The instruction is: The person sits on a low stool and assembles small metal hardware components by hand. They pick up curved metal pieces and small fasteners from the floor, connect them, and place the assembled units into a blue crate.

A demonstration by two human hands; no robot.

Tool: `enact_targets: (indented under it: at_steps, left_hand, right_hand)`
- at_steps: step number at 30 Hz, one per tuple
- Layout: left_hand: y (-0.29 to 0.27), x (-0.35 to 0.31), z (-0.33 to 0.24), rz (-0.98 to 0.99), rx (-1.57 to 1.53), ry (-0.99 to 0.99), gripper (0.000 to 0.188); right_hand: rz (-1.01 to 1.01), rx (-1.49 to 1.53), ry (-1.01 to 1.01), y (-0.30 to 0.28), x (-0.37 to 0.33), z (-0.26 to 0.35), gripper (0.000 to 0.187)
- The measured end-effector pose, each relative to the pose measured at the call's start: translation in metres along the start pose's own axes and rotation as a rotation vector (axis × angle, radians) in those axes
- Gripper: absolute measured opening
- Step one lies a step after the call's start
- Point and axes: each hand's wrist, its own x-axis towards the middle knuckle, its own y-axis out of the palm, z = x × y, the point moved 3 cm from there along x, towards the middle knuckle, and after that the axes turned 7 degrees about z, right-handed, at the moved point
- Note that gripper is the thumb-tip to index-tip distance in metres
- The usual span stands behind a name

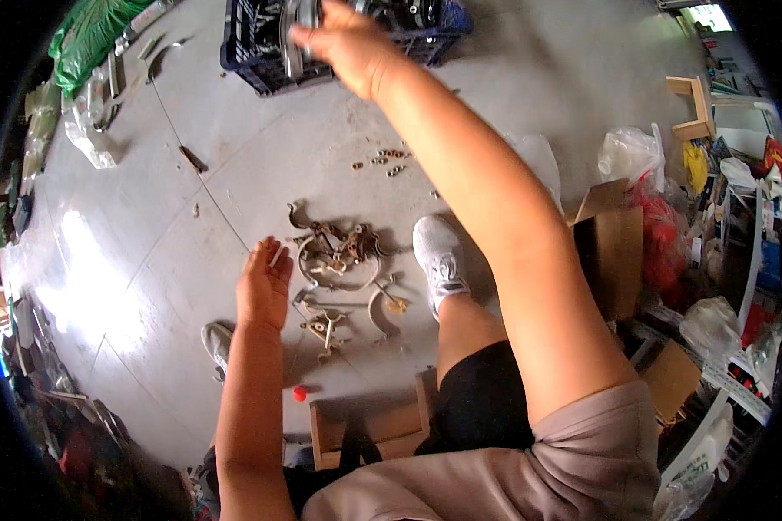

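My right hand (352, 52) reaches far forward to a dark blue plastic crate (265, 82). Slightly blurred, its thumb and fingers close on a curved grey metal piece (293, 43), shaped like a brake shoe, over the crate's near left part. Black and metal parts (400, 13) fill the crate. My left hand (263, 286) hovers beside a pile of rusty metal parts (347, 243), fingers extended and slightly bent; a small pale spot by the fingertips is too small to name. A curved shoe (381, 314) and a metal bracket (323, 327) lie nearer me.
Small springs or bolts (391, 158) lie beyond the pile. A red cap (300, 393) is near a low wooden stool (365, 423). Cardboard boxes (613, 252) and plastic bags (630, 154) crowd the right. A green bag (91, 39) and a screwdriver-like tool (191, 159) are left.
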Motion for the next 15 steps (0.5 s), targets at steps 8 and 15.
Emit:
enact_targets:
  at_steps: [8, 15]
  left_hand:
    - [-0.057, 0.017, 0.005, -0.137, 0.084, -0.067, 0.027]
    - [-0.134, 0.017, 0.046, -0.275, 0.537, -0.135, 0.027]
  right_hand:
    - [-0.292, -0.029, 0.365, -0.096, -0.135, -0.046, 0.045]
    - [-0.554, 0.047, 0.804, -0.105, -0.295, -0.117, 0.026]
